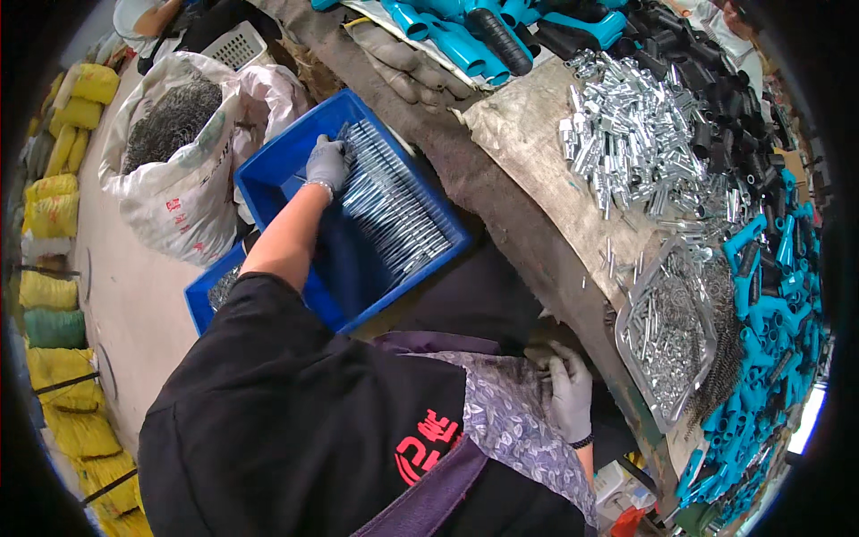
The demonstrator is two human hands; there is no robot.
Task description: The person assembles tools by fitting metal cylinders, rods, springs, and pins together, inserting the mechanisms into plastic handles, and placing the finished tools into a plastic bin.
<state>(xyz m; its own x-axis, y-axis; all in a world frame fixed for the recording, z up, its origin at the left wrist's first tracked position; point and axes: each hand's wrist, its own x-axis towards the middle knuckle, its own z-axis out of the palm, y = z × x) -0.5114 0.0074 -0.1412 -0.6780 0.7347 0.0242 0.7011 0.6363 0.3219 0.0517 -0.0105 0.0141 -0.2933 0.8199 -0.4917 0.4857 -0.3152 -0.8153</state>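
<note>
My left hand, in a light grey glove, reaches into a blue plastic bin. Its fingers are bent together beside the upper end of a stack of shiny metal rods; whatever is between them is hidden. The rods lie side by side in a neat row along the bin's right side. Close to my lap, at the edge of the work table, my gloved right hand has its fingers curled near a patterned apron. A small greyish shape shows at those fingertips, too unclear to name.
A white woven sack of dark wire springs stands left of the bin. On the table lie a heap of metal sleeves, a clear tray of small metal parts, and many teal plastic housings. Yellow bundles line the left.
</note>
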